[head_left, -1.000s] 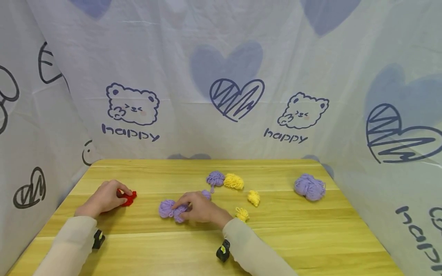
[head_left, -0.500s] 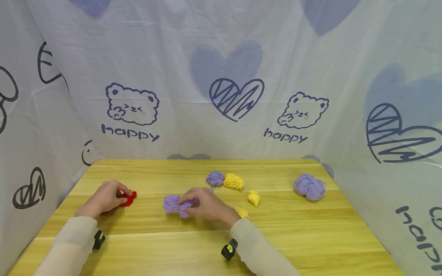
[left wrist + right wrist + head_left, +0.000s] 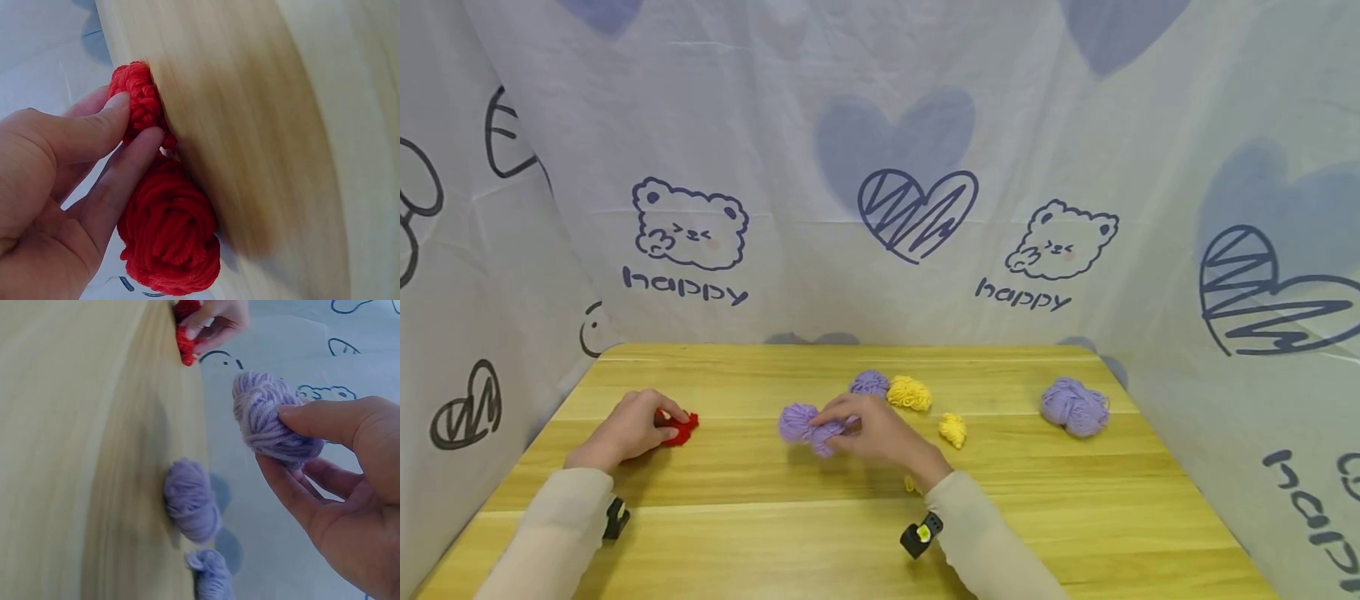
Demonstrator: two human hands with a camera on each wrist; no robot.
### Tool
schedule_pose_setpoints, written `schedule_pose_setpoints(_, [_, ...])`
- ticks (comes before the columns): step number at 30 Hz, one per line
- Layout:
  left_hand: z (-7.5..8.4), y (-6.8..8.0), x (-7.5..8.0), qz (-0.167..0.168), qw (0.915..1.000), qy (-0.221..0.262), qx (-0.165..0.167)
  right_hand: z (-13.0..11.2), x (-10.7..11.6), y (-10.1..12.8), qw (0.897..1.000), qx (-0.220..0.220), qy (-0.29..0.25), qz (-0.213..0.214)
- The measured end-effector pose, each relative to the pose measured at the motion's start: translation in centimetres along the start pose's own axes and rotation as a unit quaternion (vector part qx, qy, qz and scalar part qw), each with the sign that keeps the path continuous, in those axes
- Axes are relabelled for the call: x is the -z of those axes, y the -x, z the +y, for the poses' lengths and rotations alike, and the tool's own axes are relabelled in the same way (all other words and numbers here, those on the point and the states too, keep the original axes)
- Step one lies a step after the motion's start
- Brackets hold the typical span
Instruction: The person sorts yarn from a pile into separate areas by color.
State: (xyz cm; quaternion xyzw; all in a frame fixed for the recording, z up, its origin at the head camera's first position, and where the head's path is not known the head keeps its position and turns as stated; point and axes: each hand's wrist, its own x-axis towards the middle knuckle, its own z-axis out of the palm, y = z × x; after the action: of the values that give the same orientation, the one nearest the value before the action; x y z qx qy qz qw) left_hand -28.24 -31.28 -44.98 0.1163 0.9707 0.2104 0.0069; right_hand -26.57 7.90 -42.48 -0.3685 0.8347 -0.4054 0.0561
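Observation:
My left hand (image 3: 664, 422) rests on the wooden table (image 3: 775, 533) at the left and pinches a bundle of red yarn (image 3: 681, 428). The left wrist view shows thumb and fingers of that hand (image 3: 134, 122) curled on the red yarn (image 3: 169, 244), which has a small lobe and a bigger ball. My right hand (image 3: 838, 429) holds a purple yarn bundle (image 3: 801, 423) near the table's middle. In the right wrist view this hand (image 3: 278, 440) pinches the purple yarn (image 3: 272, 422) clear of the tabletop.
Behind my right hand lie a purple yarn ball (image 3: 870, 382) and a yellow one (image 3: 909, 392). Another yellow ball (image 3: 952, 429) sits to the right, and a larger purple ball (image 3: 1075, 407) lies far right. Printed cloth walls (image 3: 880, 167) enclose the table on three sides.
My right hand has carried the purple yarn bundle to the right and farther back on the table, lifting it. The left hand stays put on the red yarn.

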Motion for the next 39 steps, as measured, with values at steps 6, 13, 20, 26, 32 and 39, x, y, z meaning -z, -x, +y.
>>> schedule_pose_setpoints(6, [0.0,0.0,0.0,0.003,1.0000,0.005,-0.003,0.2,1.4,0.8,1.000,-0.009,-0.006,0.022])
schedule_pose_setpoints(13, [-0.1,0.0,-0.2,0.006,0.9999,0.005,-0.006,0.8,3.0,1.9,0.999,-0.008,0.001,0.039])
schedule_pose_setpoints(20, [-0.1,0.0,-0.1,0.009,0.9999,0.006,-0.010,1.1,4.4,2.9,0.998,-0.024,0.019,0.058])
schedule_pose_setpoints(26, [-0.3,0.1,-0.2,0.006,0.9999,0.008,-0.007,1.5,5.4,3.9,0.996,-0.042,0.024,0.072])
schedule_pose_setpoints(32, [-0.2,0.2,-0.1,0.006,0.9999,0.010,-0.002,2.2,6.5,4.7,0.995,-0.033,0.017,0.089])
schedule_pose_setpoints(39, [-0.1,0.1,-0.2,-0.001,0.9998,0.012,0.015,3.2,7.5,5.9,0.993,-0.056,0.013,0.104])
